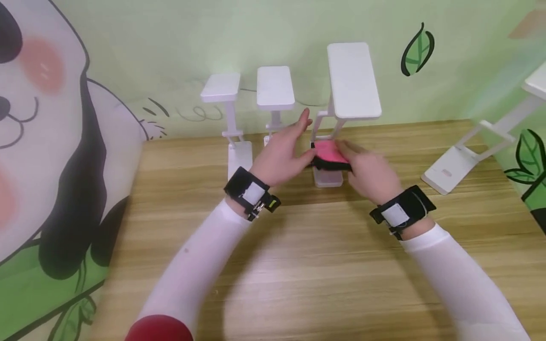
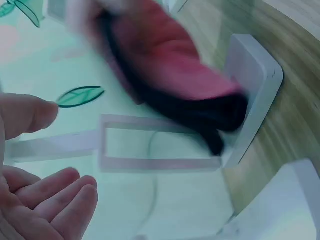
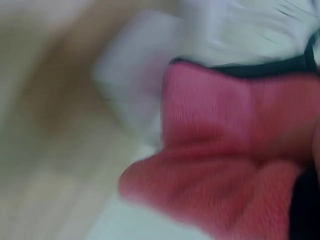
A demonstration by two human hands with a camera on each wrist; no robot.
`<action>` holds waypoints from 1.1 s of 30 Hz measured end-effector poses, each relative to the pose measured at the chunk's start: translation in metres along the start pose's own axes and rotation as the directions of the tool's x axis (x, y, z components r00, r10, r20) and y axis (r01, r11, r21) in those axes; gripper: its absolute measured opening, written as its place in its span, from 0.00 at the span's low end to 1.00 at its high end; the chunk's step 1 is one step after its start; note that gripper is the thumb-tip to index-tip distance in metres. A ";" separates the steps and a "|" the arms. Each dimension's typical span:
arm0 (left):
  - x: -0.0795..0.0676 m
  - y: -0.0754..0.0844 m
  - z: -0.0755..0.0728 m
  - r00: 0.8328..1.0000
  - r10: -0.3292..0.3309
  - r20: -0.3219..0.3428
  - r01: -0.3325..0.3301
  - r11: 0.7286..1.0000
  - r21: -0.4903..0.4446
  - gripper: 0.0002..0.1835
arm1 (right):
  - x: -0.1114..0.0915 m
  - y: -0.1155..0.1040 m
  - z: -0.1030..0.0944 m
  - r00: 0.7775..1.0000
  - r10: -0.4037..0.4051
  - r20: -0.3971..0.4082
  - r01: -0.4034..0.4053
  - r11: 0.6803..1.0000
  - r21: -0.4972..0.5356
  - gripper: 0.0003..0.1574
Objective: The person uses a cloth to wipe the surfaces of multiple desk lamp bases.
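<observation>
My right hand (image 1: 372, 173) grips a pink cloth (image 1: 328, 150) with black edging. The cloth is over the lower part of a white folding stand (image 1: 354, 80), whose base shows below it. In the right wrist view the cloth (image 3: 212, 117) looks soft and creased, and part of that hand is cut off at the edge. My left hand (image 1: 279, 158) is just left of the cloth, thumb and fingers spread. The left wrist view shows nothing between the fingers of this hand (image 2: 45, 195); the blurred cloth (image 2: 170, 65) hangs beside the stand's base (image 2: 252, 75).
Two smaller white stands, one at the far left (image 1: 222, 87) and one (image 1: 275, 87) behind my left hand, are near the wall. Another white stand (image 1: 452, 168) is at the right. All are on a wooden table (image 1: 315, 265) against a painted green wall (image 1: 162, 42).
</observation>
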State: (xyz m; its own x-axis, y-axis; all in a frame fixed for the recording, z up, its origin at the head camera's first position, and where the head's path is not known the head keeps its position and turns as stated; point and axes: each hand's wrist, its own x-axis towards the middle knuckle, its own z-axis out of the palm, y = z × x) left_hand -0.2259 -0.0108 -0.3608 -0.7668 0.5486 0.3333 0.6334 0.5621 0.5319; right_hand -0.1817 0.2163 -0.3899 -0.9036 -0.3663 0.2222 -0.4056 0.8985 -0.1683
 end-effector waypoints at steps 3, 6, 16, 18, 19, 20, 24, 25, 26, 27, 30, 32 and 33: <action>0.016 -0.004 0.008 0.998 -0.054 0.026 0.055 0.998 -0.025 0.45 | -0.011 0.004 0.022 0.987 -0.101 0.123 0.106 0.994 -0.032 0.43; 0.032 -0.007 0.016 0.994 -0.104 0.032 0.106 0.993 -0.048 0.44 | -0.021 0.007 0.035 0.974 -0.125 0.187 0.131 0.991 -0.025 0.44; 0.073 -0.018 0.041 0.972 -0.231 0.049 0.235 0.937 -0.257 0.32 | -0.018 0.004 0.051 0.974 -0.162 0.160 0.161 0.987 0.016 0.39; 0.079 -0.019 0.045 0.971 -0.235 0.051 0.240 0.937 -0.255 0.28 | -0.018 0.004 0.053 0.977 -0.148 0.151 0.146 0.989 0.025 0.38; 0.081 -0.020 0.046 0.973 -0.226 0.049 0.231 0.941 -0.247 0.26 | -0.017 0.004 0.055 0.980 -0.138 0.145 0.134 0.990 0.033 0.38; 0.083 -0.021 0.048 0.976 -0.215 0.048 0.220 0.948 -0.231 0.24 | -0.016 0.004 0.056 0.982 -0.128 0.139 0.124 0.992 0.036 0.39; 0.089 -0.024 0.052 0.983 -0.174 0.062 0.181 0.974 -0.136 0.16 | -0.014 0.006 0.055 0.984 -0.110 0.143 0.101 0.992 0.071 0.45; 0.089 -0.025 0.053 0.983 -0.171 0.066 0.178 0.977 -0.114 0.14 | -0.013 0.006 0.055 0.981 -0.115 0.154 0.104 0.992 0.076 0.45; 0.090 -0.026 0.054 0.983 -0.169 0.071 0.176 0.980 -0.092 0.12 | -0.012 0.007 0.053 0.979 -0.120 0.167 0.108 0.991 0.078 0.46; 0.090 -0.026 0.054 0.983 -0.167 0.077 0.173 0.982 -0.074 0.11 | -0.011 0.007 0.052 0.975 -0.126 0.181 0.113 0.990 0.080 0.46; 0.090 -0.028 0.054 0.984 -0.157 0.089 0.160 0.987 -0.022 0.08 | -0.008 0.009 0.052 0.966 -0.141 0.216 0.123 0.988 0.094 0.44; 0.090 -0.028 0.054 0.985 -0.145 0.090 0.145 0.989 0.002 0.09 | -0.004 0.011 0.052 0.963 -0.151 0.222 0.127 0.985 0.119 0.45; 0.090 -0.028 0.053 0.986 -0.141 0.091 0.141 0.990 0.013 0.09 | -0.002 0.012 0.052 0.963 -0.154 0.223 0.124 0.982 0.140 0.46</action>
State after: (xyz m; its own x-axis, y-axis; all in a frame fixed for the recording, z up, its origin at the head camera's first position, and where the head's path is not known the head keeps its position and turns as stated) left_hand -0.3071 0.0557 -0.3870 -0.8358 0.5178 0.1826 0.5205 0.6416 0.5634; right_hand -0.1919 0.2156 -0.4424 -0.8382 -0.5448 0.0252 -0.5302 0.8030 -0.2722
